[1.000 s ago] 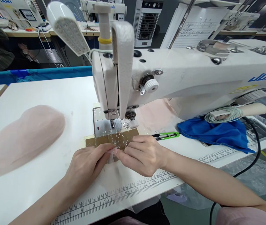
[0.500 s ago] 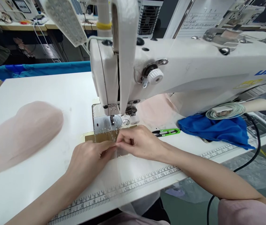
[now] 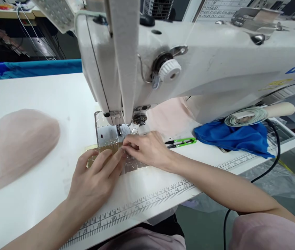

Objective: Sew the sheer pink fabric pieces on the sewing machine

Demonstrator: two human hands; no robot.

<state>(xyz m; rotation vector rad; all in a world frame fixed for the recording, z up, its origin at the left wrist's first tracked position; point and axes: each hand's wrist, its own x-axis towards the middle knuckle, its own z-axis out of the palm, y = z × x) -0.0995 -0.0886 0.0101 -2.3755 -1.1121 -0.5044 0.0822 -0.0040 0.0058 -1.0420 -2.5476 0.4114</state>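
My left hand lies flat with fingers stretched out, pressing a sheer pale fabric piece onto the table just in front of the sewing machine's needle plate. My right hand has its fingers pinched together on the edge of that fabric, close to the presser foot. A brown taped patch under the fabric shows between the two hands. The white sewing machine rises directly behind both hands.
A pile of pale pink sheer fabric lies at the left of the white table. Green thread snips lie right of my right hand, then a blue cloth and a tape roll. A printed ruler runs along the table's front edge.
Both hands have slid the fabric forward toward the needle. The left hand has flattened out. The view has moved closer to the machine.
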